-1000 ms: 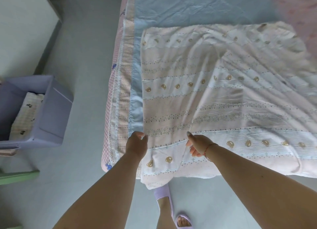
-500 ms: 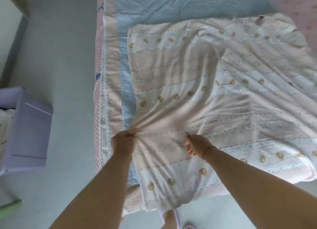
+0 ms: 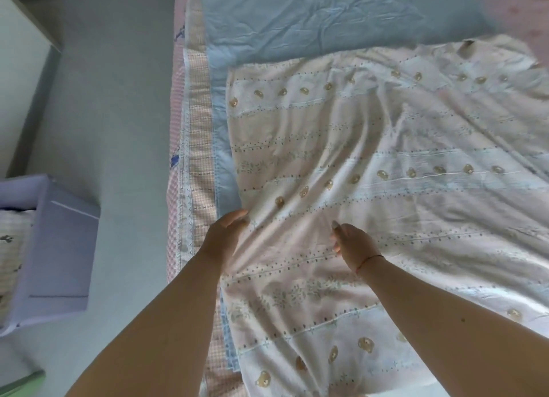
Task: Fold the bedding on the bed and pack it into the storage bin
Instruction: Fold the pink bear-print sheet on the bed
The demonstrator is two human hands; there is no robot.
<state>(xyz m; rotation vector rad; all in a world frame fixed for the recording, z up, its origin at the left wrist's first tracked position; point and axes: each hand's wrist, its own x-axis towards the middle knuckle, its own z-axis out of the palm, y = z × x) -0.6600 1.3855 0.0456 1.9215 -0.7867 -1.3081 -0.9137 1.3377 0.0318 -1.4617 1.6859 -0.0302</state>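
Observation:
A pale pink and white bedsheet [image 3: 401, 188] printed with small bears lies spread and creased over the bed. My left hand [image 3: 224, 236] grips the sheet at its left edge, and folds of cloth run up and to the right from that grip. A short way to the right, my right hand [image 3: 353, 243] holds the same sheet with its fingers curled under the cloth and its thumb up. The lilac storage bin [image 3: 64, 242] stands on the floor to the left of the bed, with a folded checked cloth [image 3: 12, 248] inside it.
A blue sheet [image 3: 326, 16] covers the far part of the bed, and a pink checked quilt [image 3: 200, 135] runs along its left side. Grey floor [image 3: 113, 99] separates bed and bin. White furniture [image 3: 17, 55] stands far left, a green object [image 3: 22, 384] lies at bottom left, and pink fabric [image 3: 528, 10] lies at top right.
Both hands have moved from the near edge further onto the bed, drawing the sheet's near left part up with them. The view has shifted, so the bin sits further left.

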